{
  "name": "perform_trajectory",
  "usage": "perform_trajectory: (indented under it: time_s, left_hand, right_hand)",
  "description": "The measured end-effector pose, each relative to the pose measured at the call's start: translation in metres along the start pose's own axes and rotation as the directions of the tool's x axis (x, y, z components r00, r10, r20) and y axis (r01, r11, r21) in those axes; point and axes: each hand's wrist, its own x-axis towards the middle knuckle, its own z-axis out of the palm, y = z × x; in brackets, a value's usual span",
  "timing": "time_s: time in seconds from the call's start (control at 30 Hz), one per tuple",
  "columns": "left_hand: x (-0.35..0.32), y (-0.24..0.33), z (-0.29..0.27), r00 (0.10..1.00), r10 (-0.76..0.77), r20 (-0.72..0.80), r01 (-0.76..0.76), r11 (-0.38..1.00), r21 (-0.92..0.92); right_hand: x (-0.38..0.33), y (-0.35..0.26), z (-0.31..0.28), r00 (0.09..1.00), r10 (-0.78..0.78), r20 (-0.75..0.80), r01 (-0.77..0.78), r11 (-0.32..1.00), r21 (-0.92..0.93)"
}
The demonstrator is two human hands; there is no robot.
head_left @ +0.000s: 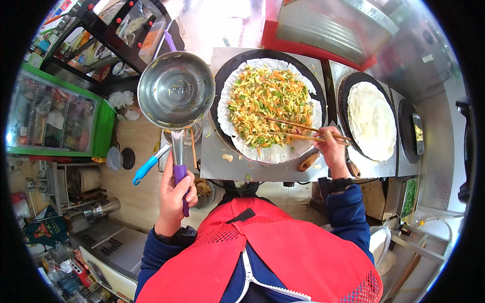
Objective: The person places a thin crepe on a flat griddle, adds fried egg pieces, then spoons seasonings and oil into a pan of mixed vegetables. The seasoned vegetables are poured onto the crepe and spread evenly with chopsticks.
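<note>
My left hand grips the purple handle of a round steel pan, lifted left of the griddle. Its inside is bare apart from smears and small food bits near the rim. My right hand is closed on a pair of long wooden chopsticks. Their tips reach into shredded vegetables, a mix of orange, yellow and green pieces. These are spread over a thin pale flatbread, which lies on the round black griddle. The flatbread's edge shows around the filling.
A second griddle on the right carries a plain pale flatbread. Wooden-handled tools lie by the counter's front edge. A blue-handled utensil is below the pan. At left stand a green-framed case and a black ingredient rack.
</note>
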Motion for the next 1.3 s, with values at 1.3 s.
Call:
perform_trajectory:
  time_s: [1.3]
  left_hand:
    - [-0.024, 0.06, -0.015, 0.924, -0.301, 0.238, 0.354, 0.906, -0.232]
  right_hand:
    - [-0.002, -0.068, 0.038, 0.808, -0.466, -0.361, 0.4, 0.883, -0.245]
